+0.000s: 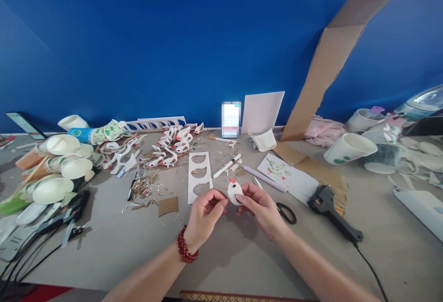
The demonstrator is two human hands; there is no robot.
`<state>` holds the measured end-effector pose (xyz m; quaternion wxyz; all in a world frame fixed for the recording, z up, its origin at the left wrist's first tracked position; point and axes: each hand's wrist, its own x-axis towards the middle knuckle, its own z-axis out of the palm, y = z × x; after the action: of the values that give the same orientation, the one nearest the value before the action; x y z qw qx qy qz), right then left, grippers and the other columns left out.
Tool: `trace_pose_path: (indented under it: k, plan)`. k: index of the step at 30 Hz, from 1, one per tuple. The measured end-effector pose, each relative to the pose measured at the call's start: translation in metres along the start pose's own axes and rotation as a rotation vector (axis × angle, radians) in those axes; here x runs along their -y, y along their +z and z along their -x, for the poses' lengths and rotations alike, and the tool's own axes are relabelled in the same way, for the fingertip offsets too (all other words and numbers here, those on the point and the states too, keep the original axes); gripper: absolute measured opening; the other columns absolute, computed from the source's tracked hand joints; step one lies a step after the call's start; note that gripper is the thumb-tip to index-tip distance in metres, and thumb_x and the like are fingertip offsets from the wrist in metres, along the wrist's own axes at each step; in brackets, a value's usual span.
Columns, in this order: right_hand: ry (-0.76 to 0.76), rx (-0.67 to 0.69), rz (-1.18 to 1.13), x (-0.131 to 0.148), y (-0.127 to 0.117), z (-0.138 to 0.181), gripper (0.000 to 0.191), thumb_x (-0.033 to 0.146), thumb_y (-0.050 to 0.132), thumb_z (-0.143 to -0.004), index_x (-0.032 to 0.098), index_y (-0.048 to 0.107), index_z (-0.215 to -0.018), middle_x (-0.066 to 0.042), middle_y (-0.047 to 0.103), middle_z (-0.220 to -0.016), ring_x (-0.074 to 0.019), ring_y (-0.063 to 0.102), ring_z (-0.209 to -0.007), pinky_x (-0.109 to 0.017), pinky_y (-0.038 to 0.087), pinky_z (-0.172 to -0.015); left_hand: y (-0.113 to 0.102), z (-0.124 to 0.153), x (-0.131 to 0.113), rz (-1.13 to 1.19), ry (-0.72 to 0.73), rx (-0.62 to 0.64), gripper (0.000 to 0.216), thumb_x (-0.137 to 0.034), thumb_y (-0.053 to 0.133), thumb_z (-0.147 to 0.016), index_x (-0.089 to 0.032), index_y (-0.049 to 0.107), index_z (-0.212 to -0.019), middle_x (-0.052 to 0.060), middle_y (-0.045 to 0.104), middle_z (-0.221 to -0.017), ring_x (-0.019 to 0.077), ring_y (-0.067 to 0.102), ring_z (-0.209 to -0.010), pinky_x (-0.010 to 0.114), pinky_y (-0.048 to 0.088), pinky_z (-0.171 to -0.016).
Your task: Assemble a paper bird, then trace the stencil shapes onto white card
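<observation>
My right hand pinches a white chicken cutout between thumb and fingers. The cutout has a red comb, a dark eye and a dark mark near my thumb. Just left of it, my left hand has its thumb and fingertips pressed together close to the cutout's edge; what they hold, if anything, is too small to make out. Behind my left hand lies a white foam strip with rounded holes. Black-handled scissors rest on the table beside my right hand, partly hidden by it.
A pile of white bird cutouts lies at the back among paper scraps. On the right are a glue gun with its cord and a bird drawing. Paper cups crowd the left. A lit phone leans against the blue wall.
</observation>
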<state>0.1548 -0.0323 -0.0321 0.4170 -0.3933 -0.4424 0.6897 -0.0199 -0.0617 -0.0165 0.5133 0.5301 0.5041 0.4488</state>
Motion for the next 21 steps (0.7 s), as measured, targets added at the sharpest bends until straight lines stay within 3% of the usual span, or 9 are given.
trace_pose_path:
  k: [21]
  plan:
    - [-0.069, -0.012, 0.098, -0.0016, -0.002, -0.0002, 0.028, 0.044, 0.071, -0.081, 0.019, 0.06, -0.082, 0.0, 0.063, -0.074, -0.0137, 0.057, -0.06, -0.029, 0.051, -0.06, 0.0007, -0.0001, 0.0073, -0.019, 0.003, -0.008, 0.025, -0.038, 0.06, -0.088, -0.018, 0.062, -0.074, 0.0, 0.061, -0.067, 0.0132, 0.055, -0.064, 0.021, 0.044, -0.061]
